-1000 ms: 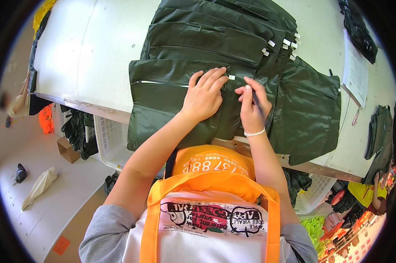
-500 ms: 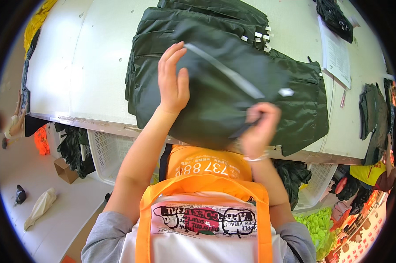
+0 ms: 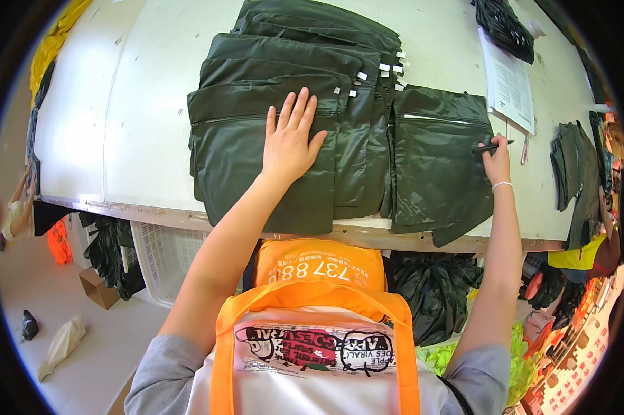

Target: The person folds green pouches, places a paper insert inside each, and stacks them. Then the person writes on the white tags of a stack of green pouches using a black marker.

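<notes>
My left hand [image 3: 289, 145] lies spread on the left cloth pile [image 3: 270, 197], its zip [image 3: 229, 119] running left to right. My right hand [image 3: 497, 163], nearer the right cloth pile [image 3: 440, 173], pinches a black pen [image 3: 484, 148] at that pile's outer edge; whether it grips cloth, I cannot tell.

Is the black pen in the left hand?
No, the right hand holds the black pen; the left hand lies spread on dark fabric.

A white table [image 3: 146, 124] is brightly lit, with glare cast on its left part. Below its edge a white crate [image 3: 161, 259] is placed; a cardboard box [image 3: 99, 289] is seen nearby.
</notes>
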The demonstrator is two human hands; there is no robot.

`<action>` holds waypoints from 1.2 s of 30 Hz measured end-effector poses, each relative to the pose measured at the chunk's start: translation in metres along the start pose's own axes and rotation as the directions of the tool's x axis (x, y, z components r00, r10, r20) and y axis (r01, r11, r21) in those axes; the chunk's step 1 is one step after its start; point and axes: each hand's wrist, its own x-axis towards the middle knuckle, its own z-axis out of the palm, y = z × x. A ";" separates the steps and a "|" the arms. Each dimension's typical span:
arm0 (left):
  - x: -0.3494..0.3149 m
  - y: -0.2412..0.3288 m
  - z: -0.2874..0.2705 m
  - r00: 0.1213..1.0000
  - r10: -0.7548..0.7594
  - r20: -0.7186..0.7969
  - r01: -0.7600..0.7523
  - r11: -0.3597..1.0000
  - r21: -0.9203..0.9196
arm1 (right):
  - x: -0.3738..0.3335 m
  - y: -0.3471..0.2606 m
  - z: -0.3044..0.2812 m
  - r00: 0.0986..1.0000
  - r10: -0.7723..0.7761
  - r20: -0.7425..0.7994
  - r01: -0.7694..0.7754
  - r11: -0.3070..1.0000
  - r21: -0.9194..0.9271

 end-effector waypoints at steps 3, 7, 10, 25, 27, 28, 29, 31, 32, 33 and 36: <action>-0.001 -0.001 -0.002 1.000 -0.003 0.016 0.003 1.000 -0.003 | -0.014 0.011 0.005 0.899 0.423 0.114 -0.389 0.890 -0.238; -0.002 -0.002 -0.004 1.000 -0.020 0.012 0.020 1.000 0.009 | -0.031 -0.004 -0.006 0.845 0.519 0.127 -0.459 0.826 -0.326; -0.002 -0.001 -0.002 1.000 -0.012 -0.001 0.012 1.000 0.007 | -0.038 -0.013 -0.015 0.801 0.594 0.076 -0.512 0.744 -0.428; -0.032 0.010 -0.008 0.998 0.000 0.066 -0.002 0.999 0.036 | -0.067 -0.123 0.005 0.955 0.147 -0.257 -0.069 0.955 0.288; -0.048 0.007 -0.015 0.996 -0.016 0.092 0.012 0.998 0.054 | -0.071 -0.184 -0.001 0.980 0.197 -0.041 -0.145 0.832 0.535; -0.053 0.010 -0.025 0.996 -0.005 0.085 0.001 0.999 0.047 | -0.074 -0.197 0.006 0.989 0.138 -0.051 -0.088 0.831 0.549; -0.056 0.007 -0.026 0.997 0.018 0.080 -0.017 1.000 -0.014 | -0.077 -0.208 0.014 0.995 0.076 -0.063 -0.027 0.824 0.566; -0.060 0.001 -0.027 0.996 0.062 0.066 -0.053 0.989 -0.135 | -0.082 -0.243 0.029 0.984 0.141 0.112 -0.178 0.657 0.733; -0.057 0.000 -0.026 0.997 0.081 0.019 -0.077 0.982 -0.175 | -0.082 -0.267 0.039 0.995 0.079 0.057 -0.093 0.603 0.792; -0.053 -0.003 -0.025 0.997 0.079 0.009 -0.076 0.982 -0.174 | -0.080 -0.289 0.050 1.000 0.020 -0.005 -0.007 0.541 0.841; -0.037 -0.007 -0.023 0.995 0.065 -0.074 -0.078 0.978 -0.193 | -0.079 -0.322 0.080 0.995 -0.095 0.040 0.020 0.554 0.832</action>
